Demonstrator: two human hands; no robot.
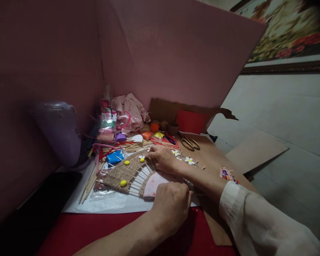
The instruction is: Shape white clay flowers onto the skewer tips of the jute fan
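Note:
A fan-shaped panel woven from brown twine [114, 175] over thin sticks lies on the table. It bears yellow ovals [123, 183] and white flowers with yellow centres [190, 160]. My right hand [164, 159] reaches over its upper part, fingertips drawn together at a small white flower [141, 157]; anything between them is too small to make out. My left hand [173, 201] is closed in front, knuckles up, beside the pale pink dotted section [154, 182] at the panel's base. Its fingertips are hidden, so what it holds cannot be seen.
Behind the panel lie thin sticks [89, 185], a blue packet [114, 156], orange clay [146, 135], yellow clay [159, 135] and crumpled pink cloth [130, 110]. Gold-handled scissors [189, 143] rest on brown cardboard [210, 153]. Pink boards [170, 53] stand behind.

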